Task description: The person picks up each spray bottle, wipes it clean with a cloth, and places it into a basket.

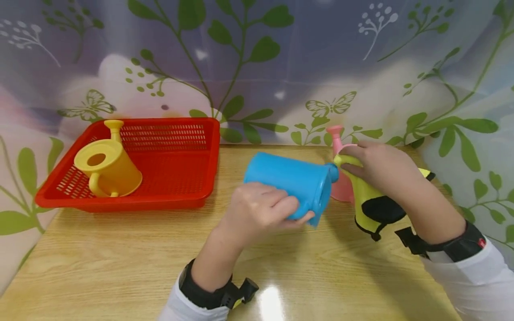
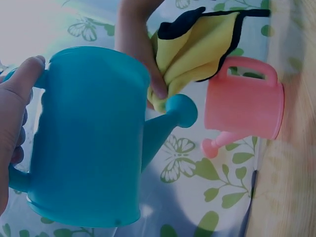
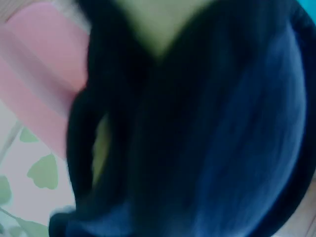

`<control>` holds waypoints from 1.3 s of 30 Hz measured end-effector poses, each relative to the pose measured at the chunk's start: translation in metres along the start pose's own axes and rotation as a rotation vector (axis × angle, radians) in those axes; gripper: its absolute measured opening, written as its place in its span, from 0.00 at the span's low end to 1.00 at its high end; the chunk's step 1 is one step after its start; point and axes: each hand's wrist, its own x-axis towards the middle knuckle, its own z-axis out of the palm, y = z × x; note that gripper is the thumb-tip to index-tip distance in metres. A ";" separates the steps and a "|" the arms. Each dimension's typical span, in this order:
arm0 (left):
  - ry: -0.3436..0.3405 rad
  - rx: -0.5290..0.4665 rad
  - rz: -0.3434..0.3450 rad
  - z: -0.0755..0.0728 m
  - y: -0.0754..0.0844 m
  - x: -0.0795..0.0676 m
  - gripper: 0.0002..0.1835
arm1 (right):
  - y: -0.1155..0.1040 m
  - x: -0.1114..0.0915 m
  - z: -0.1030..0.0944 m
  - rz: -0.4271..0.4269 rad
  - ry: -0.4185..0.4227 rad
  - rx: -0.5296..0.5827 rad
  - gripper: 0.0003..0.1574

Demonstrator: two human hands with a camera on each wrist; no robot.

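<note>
My left hand (image 1: 257, 207) grips the handle of a blue watering can (image 1: 285, 176), which is tilted on its side above the table with its spout toward the right. In the left wrist view, fingers curl round that handle. My right hand (image 1: 381, 165) pinches a yellow cloth with black edging (image 1: 363, 200) close to the spout's head; whether cloth and spout touch I cannot tell. The cloth (image 3: 222, 128) hangs down and, dark and blurred, fills most of the right wrist view. Behind it, a pink watering can (image 2: 242, 106) stands on the table, partly hidden in the head view.
At the left on the wooden table (image 1: 132, 258) is a red plastic basket (image 1: 210, 178) with slotted walls. A yellow watering can (image 1: 120, 171) leans inside its left part. A leaf-patterned curtain (image 1: 257, 80) stands at the back and sides.
</note>
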 end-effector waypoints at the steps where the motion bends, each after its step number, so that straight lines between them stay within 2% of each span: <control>1: 0.007 0.004 -0.014 0.000 -0.001 0.000 0.21 | 0.002 -0.002 0.000 0.035 0.009 0.035 0.20; 4: 0.029 0.023 -0.062 0.000 -0.003 -0.001 0.21 | 0.006 -0.010 0.002 0.142 0.021 0.162 0.25; 7: 0.058 0.038 -0.124 0.002 -0.004 -0.003 0.20 | 0.010 -0.019 0.006 0.210 0.054 0.260 0.27; 13: 0.152 0.031 -0.278 0.010 -0.006 -0.008 0.21 | 0.016 -0.037 0.022 0.249 0.218 0.379 0.25; 17: 0.219 -0.043 -0.445 0.014 -0.009 -0.013 0.22 | 0.018 -0.043 0.032 0.244 0.303 0.438 0.22; 25: 0.435 -0.244 -0.797 0.008 -0.020 -0.025 0.24 | 0.019 -0.043 0.040 0.181 0.345 0.475 0.19; 29: 0.478 -0.278 -0.919 0.000 -0.031 -0.030 0.27 | 0.022 -0.047 0.039 0.215 0.315 0.548 0.20; 34: 0.537 -0.332 -1.094 -0.010 -0.045 -0.042 0.31 | 0.028 -0.053 0.038 0.268 0.324 0.571 0.20; 39: 0.721 -0.435 -1.302 -0.024 -0.060 -0.054 0.27 | 0.033 -0.056 0.038 0.254 0.306 0.563 0.20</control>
